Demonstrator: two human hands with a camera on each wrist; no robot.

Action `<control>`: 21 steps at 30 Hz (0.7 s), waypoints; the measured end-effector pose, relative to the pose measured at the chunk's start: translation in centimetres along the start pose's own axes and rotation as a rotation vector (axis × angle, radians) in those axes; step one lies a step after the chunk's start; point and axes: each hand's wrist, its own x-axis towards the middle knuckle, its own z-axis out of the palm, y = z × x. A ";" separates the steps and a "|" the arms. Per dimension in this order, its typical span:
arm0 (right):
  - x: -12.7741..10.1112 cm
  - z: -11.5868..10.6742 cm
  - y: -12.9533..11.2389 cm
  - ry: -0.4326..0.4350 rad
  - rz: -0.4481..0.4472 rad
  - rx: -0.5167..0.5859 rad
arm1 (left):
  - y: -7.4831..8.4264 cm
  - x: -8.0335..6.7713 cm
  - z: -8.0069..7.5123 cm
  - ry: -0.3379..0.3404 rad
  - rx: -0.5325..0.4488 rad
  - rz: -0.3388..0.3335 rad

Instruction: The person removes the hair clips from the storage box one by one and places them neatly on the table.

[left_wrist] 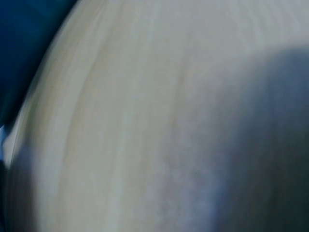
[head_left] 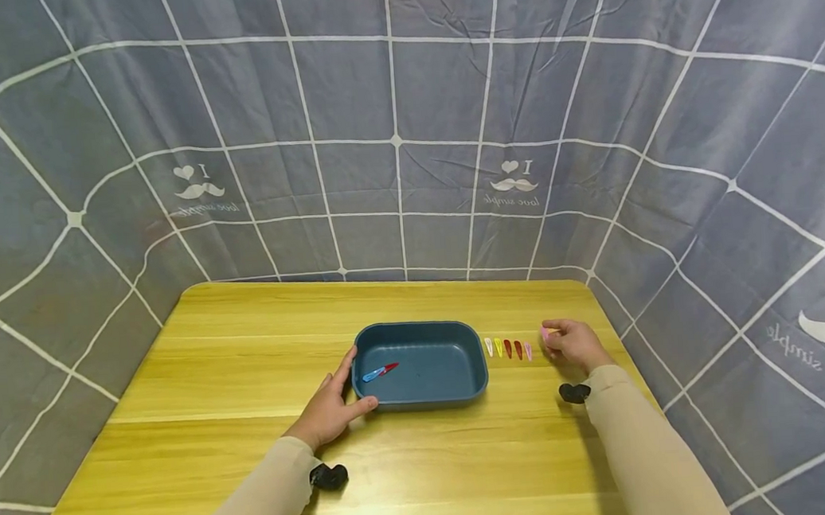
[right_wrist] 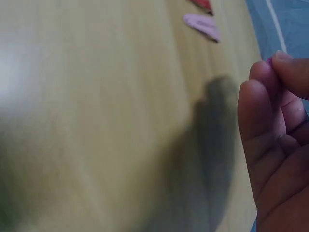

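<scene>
Behind the table [head_left: 250,396] I see a grey cloth [head_left: 404,130] with the words "I love simple" and a little moustache on it. My left wrist view is all blur, so I can't make much out there. My right hand [head_left: 573,344] pinches a pink clip [head_left: 545,333] between thumb and fingers; the clip is mostly hidden by them. Just beside it lies a row of clips [head_left: 508,348], next to the blue tray [head_left: 464,381]. My left hand [head_left: 329,407] rests flat, fingers straight, against the tray's left edge. Two clips, blue and red [head_left: 380,371], lie inside.
</scene>
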 end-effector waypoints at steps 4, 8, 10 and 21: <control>0.0 0.3 1.0 -0.001 -0.010 -0.088 | 0.1 -0.1 0.0 0.000 0.003 -0.001; 0.0 0.8 1.6 0.017 -0.003 -0.164 | 0.2 0.1 0.0 -0.003 -0.007 -0.002; 0.2 1.1 1.9 0.023 -0.002 -0.175 | 0.2 0.1 0.0 -0.005 -0.008 -0.002; 0.5 1.8 1.8 0.056 0.001 -0.188 | 0.3 0.4 -0.1 -0.009 -0.009 -0.024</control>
